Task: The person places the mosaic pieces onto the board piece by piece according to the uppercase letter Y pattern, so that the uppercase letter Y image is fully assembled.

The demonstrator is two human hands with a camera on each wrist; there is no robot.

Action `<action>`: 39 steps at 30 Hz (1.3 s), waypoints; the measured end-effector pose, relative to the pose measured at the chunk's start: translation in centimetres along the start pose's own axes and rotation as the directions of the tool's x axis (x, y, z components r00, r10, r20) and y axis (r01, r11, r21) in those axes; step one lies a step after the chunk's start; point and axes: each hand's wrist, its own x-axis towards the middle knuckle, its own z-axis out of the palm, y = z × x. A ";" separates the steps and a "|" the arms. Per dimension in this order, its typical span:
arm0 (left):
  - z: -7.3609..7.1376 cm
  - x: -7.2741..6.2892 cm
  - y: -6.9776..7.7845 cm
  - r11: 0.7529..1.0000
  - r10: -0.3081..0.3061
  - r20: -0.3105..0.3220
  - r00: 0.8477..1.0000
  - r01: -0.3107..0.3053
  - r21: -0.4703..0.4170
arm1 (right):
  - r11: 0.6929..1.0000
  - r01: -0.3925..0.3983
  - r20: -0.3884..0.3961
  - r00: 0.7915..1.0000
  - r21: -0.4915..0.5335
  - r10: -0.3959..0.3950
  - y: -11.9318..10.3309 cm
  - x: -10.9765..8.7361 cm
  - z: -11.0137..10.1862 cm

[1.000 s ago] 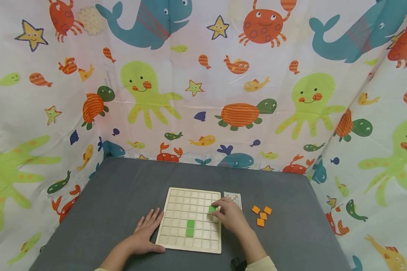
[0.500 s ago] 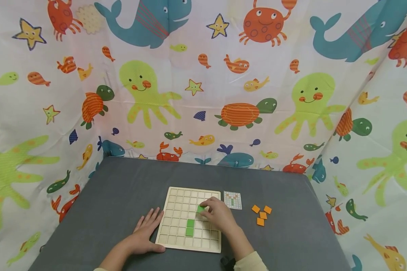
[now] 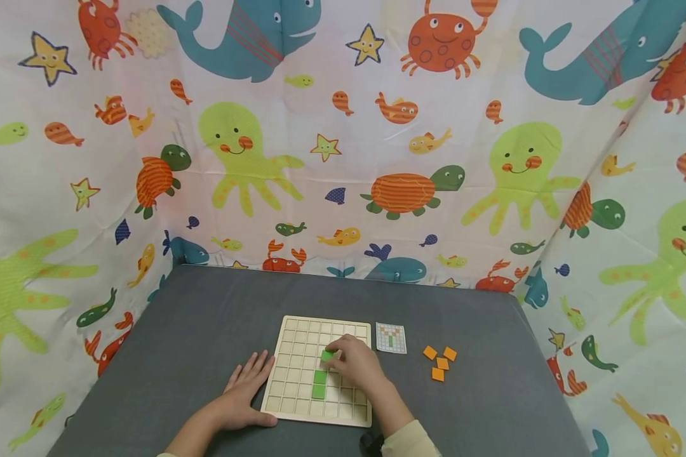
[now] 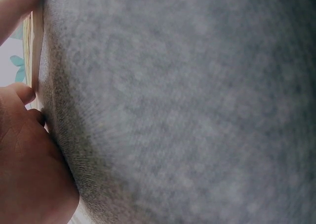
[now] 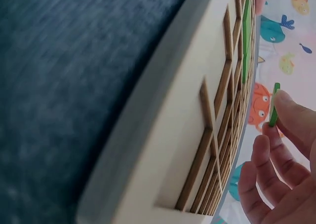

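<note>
printed cloth (image 3: 343,82), covered in turtles, crabs, whales and octopuses, hangs behind and on both sides of a grey table (image 3: 223,304); on the table, above the wooden grid board (image 3: 294,362), is a small green tile (image 3: 326,356), pinched between the thumb and a fingertip of the right hand (image 3: 354,365); the pinch is closed down to the tile's thin edges, and the right-wrist view shows the tile clear of the board, with the other fingers bent beneath it; two seated green tiles (image 3: 319,384) fill neighbouring squares of the grid, one behind the other, just nearer the person than the held one; the left hand (image 3: 242,393) lies beside the board with its fingers stretched out along the left edge and its thumb at the near left corner, gripping nothing; just right of the board is a small pattern card (image 3: 390,338) with a coloured grid; farther right, four orange tiles (image 3: 443,364) lie in a loose cluster; a pale sleeve (image 3: 411,441) covers the right forearm, with something dark, too unclear to name, beside it.
</note>
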 end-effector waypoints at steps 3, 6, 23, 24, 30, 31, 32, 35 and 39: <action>-0.1 -0.2 -0.1 1.000 0.012 -0.002 1.000 -0.012 -0.004 | 1.000 -0.015 0.025 1.000 0.004 0.015 -0.3 0.2 0.4; -0.3 -0.3 0.0 1.000 0.020 0.002 1.000 -0.020 -0.008 | 0.999 -0.032 0.039 0.999 -0.019 0.033 -0.6 0.4 0.9; -0.1 -0.2 0.0 1.000 0.017 0.004 1.000 -0.017 -0.006 | 0.992 -0.125 0.021 0.992 -0.025 0.126 -1.2 0.9 2.0; 0.0 -0.1 0.1 1.000 0.019 0.004 1.000 -0.019 -0.011 | 0.991 -0.131 0.017 0.991 -0.019 0.131 -1.1 0.9 1.9; 0.0 -0.1 0.0 1.000 0.031 0.007 1.000 -0.031 -0.006 | 0.989 -0.147 0.018 0.989 0.005 0.147 -0.9 1.0 2.0; 0.0 -0.1 0.0 0.999 0.032 0.007 0.999 -0.032 -0.003 | 0.990 -0.143 0.020 0.990 0.008 0.143 -0.9 0.9 2.0; -0.1 -0.1 0.1 1.000 0.032 0.007 0.999 -0.032 -0.002 | 0.990 -0.139 0.022 0.990 0.014 0.139 -0.8 0.9 2.0; -0.2 -0.1 0.2 1.000 0.028 0.008 1.000 -0.028 -0.008 | 0.992 -0.111 0.023 0.994 0.052 0.110 -0.7 0.7 1.7; -0.3 -0.3 0.4 1.000 0.022 0.016 1.000 -0.021 -0.018 | 0.989 -0.084 0.024 0.996 0.123 0.082 -0.4 0.3 1.2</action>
